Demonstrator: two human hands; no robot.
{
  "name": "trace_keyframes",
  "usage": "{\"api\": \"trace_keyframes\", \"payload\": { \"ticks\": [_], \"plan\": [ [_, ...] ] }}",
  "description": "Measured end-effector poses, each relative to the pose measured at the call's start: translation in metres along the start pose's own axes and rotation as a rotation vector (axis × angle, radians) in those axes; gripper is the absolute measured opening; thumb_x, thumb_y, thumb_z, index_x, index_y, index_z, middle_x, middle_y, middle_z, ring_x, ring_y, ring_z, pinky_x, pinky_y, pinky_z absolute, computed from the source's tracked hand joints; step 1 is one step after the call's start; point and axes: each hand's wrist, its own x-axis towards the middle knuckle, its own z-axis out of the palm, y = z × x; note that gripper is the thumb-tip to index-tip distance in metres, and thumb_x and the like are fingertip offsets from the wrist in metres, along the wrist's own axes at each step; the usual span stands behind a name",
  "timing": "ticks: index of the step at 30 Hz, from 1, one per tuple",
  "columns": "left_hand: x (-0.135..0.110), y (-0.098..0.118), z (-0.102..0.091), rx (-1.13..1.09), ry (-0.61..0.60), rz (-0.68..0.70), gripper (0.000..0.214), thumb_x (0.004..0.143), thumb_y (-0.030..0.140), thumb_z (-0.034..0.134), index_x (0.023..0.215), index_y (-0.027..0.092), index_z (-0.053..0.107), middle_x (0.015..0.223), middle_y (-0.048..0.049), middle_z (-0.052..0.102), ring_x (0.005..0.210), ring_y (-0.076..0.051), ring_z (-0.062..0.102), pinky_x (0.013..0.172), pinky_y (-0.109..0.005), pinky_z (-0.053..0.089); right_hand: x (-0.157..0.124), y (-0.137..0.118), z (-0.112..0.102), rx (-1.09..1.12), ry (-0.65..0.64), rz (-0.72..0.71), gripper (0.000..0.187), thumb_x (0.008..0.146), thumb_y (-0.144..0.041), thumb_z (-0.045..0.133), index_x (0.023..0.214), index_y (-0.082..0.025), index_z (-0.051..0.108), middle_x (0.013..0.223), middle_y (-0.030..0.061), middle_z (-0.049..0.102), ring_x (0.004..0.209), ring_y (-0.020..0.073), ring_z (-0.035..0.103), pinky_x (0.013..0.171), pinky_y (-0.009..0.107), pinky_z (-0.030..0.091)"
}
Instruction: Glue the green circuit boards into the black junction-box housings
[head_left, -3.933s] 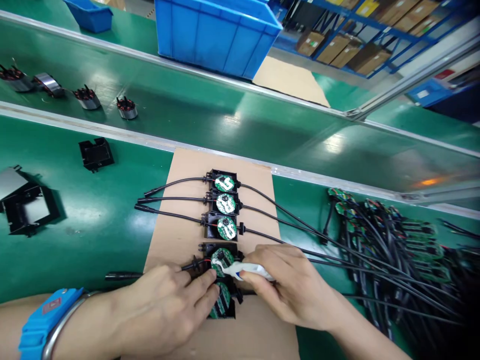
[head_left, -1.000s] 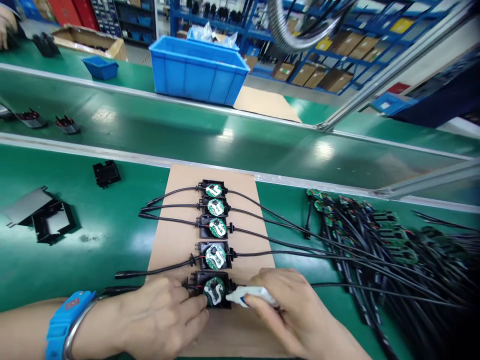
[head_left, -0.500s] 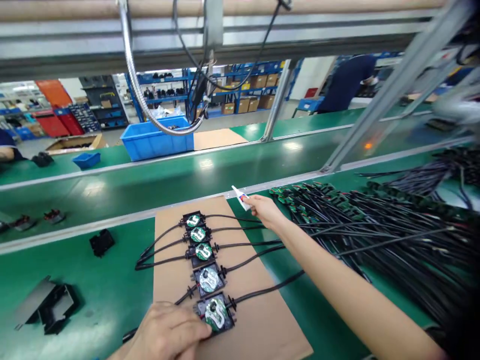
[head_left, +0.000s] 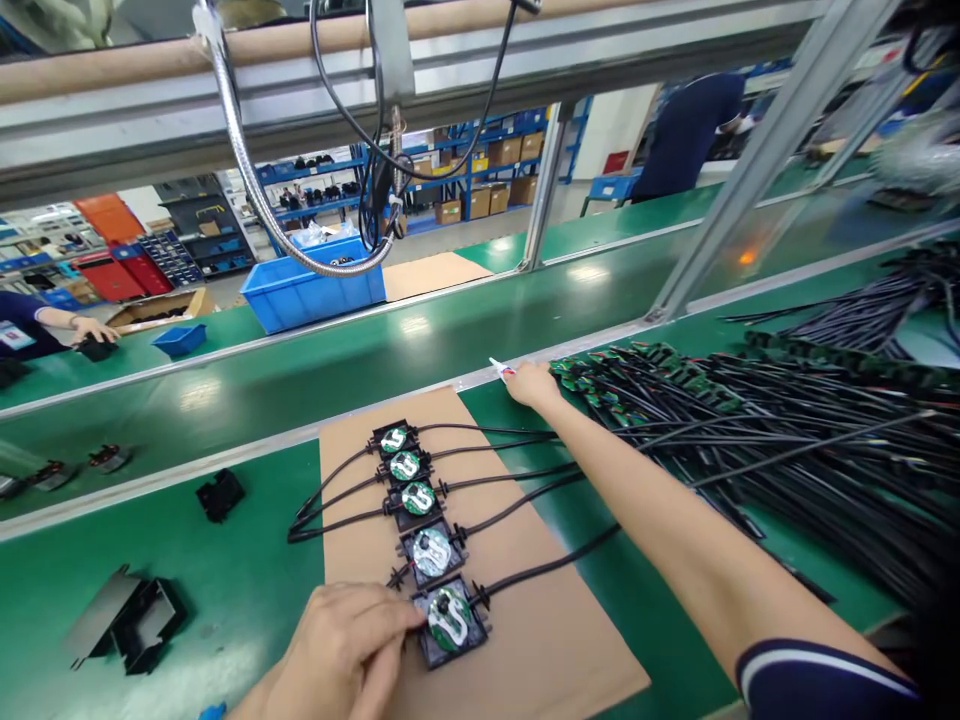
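Observation:
On a cardboard sheet [head_left: 540, 600], several black plastic housings with round green circuit boards stand in a column, white paste curving over each board. My left hand [head_left: 345, 640] is closed at the left edge of the nearest housing [head_left: 451, 620], its fingertips touching that edge. Farther off, beyond the sheet's far right corner, my right hand [head_left: 534, 387] grips a small white tube [head_left: 501, 368] with red and blue marking, its nozzle pointing up and left. Black cables [head_left: 544, 570] run out from both sides of the housings.
A big heap of black cables with green boards [head_left: 720, 430] lies to the right. Loose black parts [head_left: 135, 620] sit at the left. Past the metal rail are a blue bin [head_left: 315, 290], a frame post [head_left: 750, 200] and a co-worker's hand [head_left: 91, 330].
My right hand has moved slightly away with the tube. My left fingertips have shifted from the nearest housing's lower left corner up along its left edge. The camera view has tilted a little.

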Motion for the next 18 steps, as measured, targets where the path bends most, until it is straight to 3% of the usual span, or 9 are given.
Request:
{"api": "trace_keyframes", "payload": {
  "ticks": [3,5,8,9,11,14,18],
  "plan": [
    [0.001,0.003,-0.007,0.039,-0.16,-0.193,0.03,0.084,0.014,0.043,0.111,0.02,0.056,0.091,-0.0062,0.067,0.078,-0.019,0.065,0.066,-0.031,0.053,-0.016,-0.007,-0.011,-0.031,-0.007,0.023,0.028,0.094,-0.034,0.051,0.1,-0.008,0.059,0.102,0.0102,0.059,0.082,0.0147,0.061,0.076,0.033,0.049],
    [-0.001,0.003,-0.009,0.076,-0.258,-0.333,0.027,0.08,0.015,0.049,0.106,0.019,0.054,0.095,-0.0067,0.063,0.083,-0.022,0.061,0.072,-0.035,0.052,-0.046,-0.017,-0.022,-0.024,-0.063,-0.053,0.02,0.091,-0.028,0.052,0.092,-0.009,0.06,0.097,0.0119,0.059,0.082,0.018,0.06,0.077,0.034,0.047],
    [-0.009,0.002,-0.004,0.093,-0.339,-0.457,0.024,0.073,0.013,0.055,0.096,0.019,0.052,0.096,-0.0059,0.058,0.086,-0.022,0.055,0.077,-0.037,0.049,-0.115,-0.035,-0.038,0.084,-0.34,-0.316,0.015,0.088,-0.022,0.051,0.075,-0.018,0.058,0.077,0.0044,0.059,0.074,0.0171,0.057,0.07,0.03,0.048],
    [-0.012,0.001,-0.001,0.096,-0.348,-0.476,0.024,0.072,0.012,0.055,0.094,0.019,0.052,0.095,-0.0055,0.057,0.087,-0.022,0.053,0.077,-0.036,0.048,-0.139,-0.039,-0.041,0.176,-0.491,-0.459,0.012,0.088,-0.02,0.049,0.08,-0.018,0.057,0.08,0.0054,0.059,0.077,0.018,0.056,0.07,0.031,0.048],
    [-0.018,0.0,0.006,0.116,-0.344,-0.487,0.021,0.074,0.01,0.054,0.093,0.019,0.053,0.094,-0.0053,0.056,0.087,-0.023,0.051,0.075,-0.036,0.046,-0.181,-0.042,-0.041,0.242,-0.647,-0.553,0.011,0.086,-0.016,0.05,0.095,-0.018,0.056,0.09,0.0074,0.061,0.085,0.0198,0.055,0.073,0.035,0.05],
    [-0.025,0.002,0.013,0.194,-0.31,-0.453,0.012,0.081,0.011,0.051,0.09,0.018,0.054,0.091,-0.0061,0.055,0.084,-0.022,0.049,0.072,-0.035,0.044,-0.212,-0.04,-0.031,0.256,-0.62,-0.619,0.019,0.088,-0.008,0.045,0.1,-0.018,0.054,0.091,0.0076,0.061,0.084,0.0201,0.055,0.072,0.036,0.05],
    [-0.029,0.013,0.01,0.195,-0.149,-0.372,0.014,0.091,0.011,0.04,0.087,0.017,0.053,0.082,-0.0053,0.057,0.075,-0.02,0.05,0.066,-0.031,0.043,-0.21,-0.038,-0.033,0.273,-0.476,-0.749,0.028,0.086,-0.001,0.041,0.106,-0.016,0.054,0.085,0.007,0.063,0.076,0.0184,0.058,0.067,0.032,0.051]
  ]
}}
